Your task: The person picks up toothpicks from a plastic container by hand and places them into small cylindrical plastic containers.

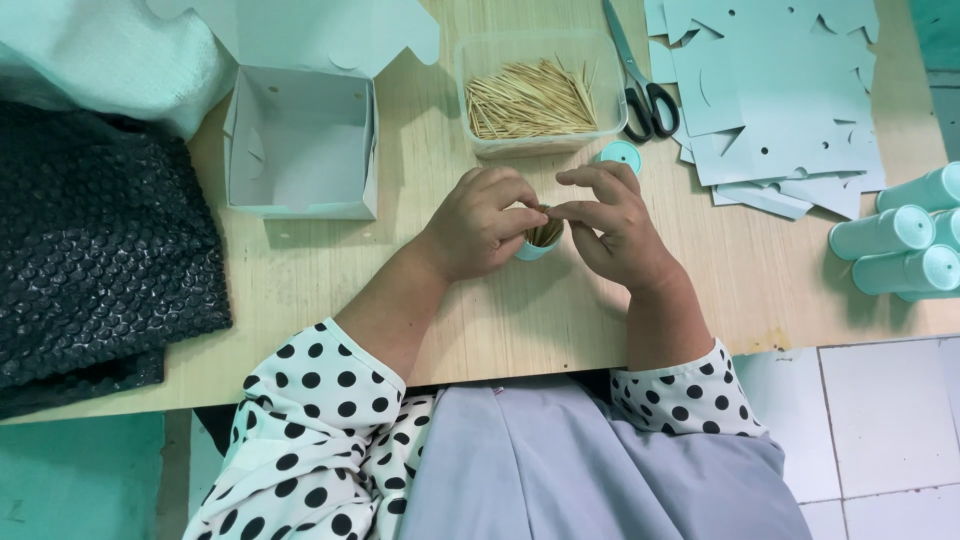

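— One small teal tube (pixel 541 243), toothpicks bunched in its open mouth; where is it?

— Near the table's (pixel 520 320) middle; the left hand (pixel 478 225) is wrapped round it; the right hand (pixel 615 225) pinches at its toothpicks.

— Packaging?

— A clear tub of toothpicks (pixel 532 95) just beyond; an open pale box (pixel 302 142) far left; flat pale-blue cutouts (pixel 775 95) far right; capped teal tubes (pixel 895 250) at right.
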